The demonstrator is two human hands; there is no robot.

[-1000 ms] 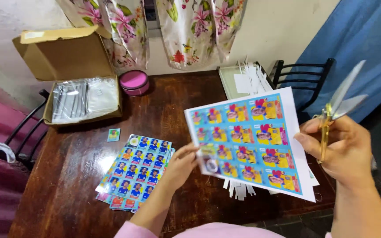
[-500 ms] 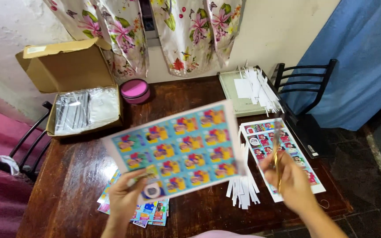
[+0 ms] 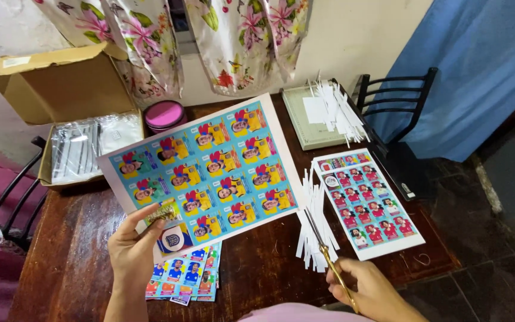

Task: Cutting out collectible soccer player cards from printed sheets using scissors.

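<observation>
My left hand [image 3: 131,250] grips the lower left corner of a blue sheet of printed stickers [image 3: 210,173], held tilted above the wooden table [image 3: 257,262]. My right hand [image 3: 372,291] holds gold-handled scissors [image 3: 329,257] low near the table's front edge, blades pointing up-left toward the sheet's right lower corner. Under the held sheet lies a stack of blue sticker sheets [image 3: 186,277]. A red sticker sheet [image 3: 366,201] lies flat to the right, with a heap of white paper strips [image 3: 312,223] beside it.
An open cardboard box [image 3: 67,119] with clear sleeves sits at the back left, a pink round tin [image 3: 163,114] beside it. A paper cutter board [image 3: 317,116] with more white strips stands at the back. Black chairs [image 3: 397,101] flank the table; a blue curtain hangs right.
The blue sheet swung from my right side to the left and lower over the table. My right hand dropped with the scissors to the table's front edge, uncovering the red sheet.
</observation>
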